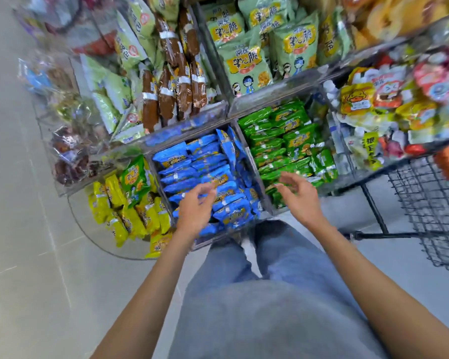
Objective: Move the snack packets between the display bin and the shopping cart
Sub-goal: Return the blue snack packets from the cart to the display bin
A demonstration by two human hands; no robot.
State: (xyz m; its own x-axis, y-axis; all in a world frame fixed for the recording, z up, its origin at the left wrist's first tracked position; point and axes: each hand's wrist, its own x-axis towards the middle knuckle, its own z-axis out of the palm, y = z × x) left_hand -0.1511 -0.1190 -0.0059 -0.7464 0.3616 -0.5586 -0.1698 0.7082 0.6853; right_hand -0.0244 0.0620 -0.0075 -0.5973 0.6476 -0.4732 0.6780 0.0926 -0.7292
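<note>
A clear display bin (252,161) holds blue snack packets (192,164) in its middle compartment and green snack packets (283,136) in the compartment to the right. My left hand (195,206) hovers over the blue packets with its fingers apart and holds nothing. Just above the near end of the green packets, my right hand (300,195) is spread and empty too. The black wire shopping cart (430,203) stands at the right; the part of its basket in view shows no packets.
Yellow packets (130,213) fill a rounded clear bin at the left. Upper tiers carry pale green bags (246,66) and brown packets (171,84). A shelf of mixed snacks (399,99) rises behind the cart. Grey tile floor (16,229) lies at the left.
</note>
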